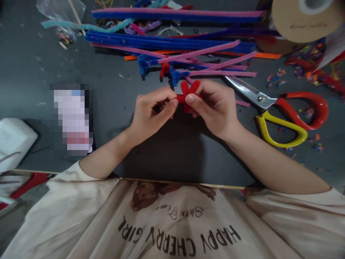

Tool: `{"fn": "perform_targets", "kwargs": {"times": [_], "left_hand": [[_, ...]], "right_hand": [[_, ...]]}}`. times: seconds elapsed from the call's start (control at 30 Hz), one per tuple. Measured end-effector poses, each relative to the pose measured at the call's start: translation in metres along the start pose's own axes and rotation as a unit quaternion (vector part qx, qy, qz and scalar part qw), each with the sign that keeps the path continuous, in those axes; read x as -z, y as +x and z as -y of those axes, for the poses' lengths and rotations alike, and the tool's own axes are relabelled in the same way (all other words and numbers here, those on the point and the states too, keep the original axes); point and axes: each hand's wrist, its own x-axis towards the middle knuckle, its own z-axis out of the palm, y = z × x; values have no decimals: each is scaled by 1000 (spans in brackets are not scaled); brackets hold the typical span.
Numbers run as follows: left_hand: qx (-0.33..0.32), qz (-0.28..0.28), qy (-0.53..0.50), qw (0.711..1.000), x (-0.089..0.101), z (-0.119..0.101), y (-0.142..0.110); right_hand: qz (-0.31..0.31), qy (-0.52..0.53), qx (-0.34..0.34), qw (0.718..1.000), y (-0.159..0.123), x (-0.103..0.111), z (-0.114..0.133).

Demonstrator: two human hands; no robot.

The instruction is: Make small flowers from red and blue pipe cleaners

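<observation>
Over the table [161, 158], near its front edge: red looped piece [194, 86], pinched both sides. Left hand [153, 113] grips the straight end, right hand [219, 104] the base of the loops. Just beyond, pink and blue fuzzy stems [199, 52]. Scissors [262, 99] right. Far left, clear plastic bag [60, 12], contents unclear; thin stick [76, 16] overlaps it in view. Far right, cardboard spool [291, 21].

A bright red, fuzzy stem [184, 95] is folded into a small flower-like shape, two rounded loops fanning apart at its top and another short red part showing below. It is pinched between the left hand [155, 113] and the right hand [217, 106], a short stretch running sideways to the left fingertips, its centre partly hidden by the right thumb.
</observation>
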Motion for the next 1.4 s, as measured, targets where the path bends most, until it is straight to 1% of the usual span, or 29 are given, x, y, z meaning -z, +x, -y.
{"fn": "perform_targets", "kwargs": {"times": [0.13, 0.2, 0.27, 0.4, 0.47, 0.53, 0.63, 0.77, 0.87, 0.97, 1.03, 1.17, 1.33, 1.4], "left_hand": [[-11, 31, 31, 999, 1, -3, -1], [1, 33, 29, 999, 1, -3, -1], [20, 12, 13, 1000, 1, -2, -2], [30, -45, -20, 998, 1, 1, -1], [35, -47, -8, 998, 1, 2, -1], [40, -33, 6, 999, 1, 2, -1], [28, -32, 7, 999, 1, 2, 0], [9, -31, 23, 999, 1, 1, 1], [17, -26, 27, 999, 1, 1, 1], [32, -41, -2, 999, -1, -1, 0], [38, -39, -23, 998, -1, -2, 0], [36, -12, -25, 999, -1, -2, 0], [13, 53, 34, 998, 0, -1, 1], [15, 61, 36, 997, -1, -2, 1]], "right_hand": [[-14, 11, -4, 1000, 0, 1, -2], [-7, 6, -9, 1000, 0, 1, -3], [18, 1, -6, 1000, 0, 2, -3], [91, -6, 34, 995, 1, 3, -4], [119, -24, 49, 991, 1, 4, -4], [129, -45, 56, 989, 1, 5, -5], [110, -59, 57, 991, 0, 5, -6], [59, -69, 62, 994, -1, 5, -5], [43, -73, 58, 995, 0, 4, -5], [41, -55, 47, 997, 0, 4, -5], [32, -41, 33, 998, 1, 5, -7], [14, -33, 15, 999, 1, 5, -8], [-9, -30, 13, 999, 1, 4, -8], [-10, -22, 12, 1000, 1, 4, -8]]}}
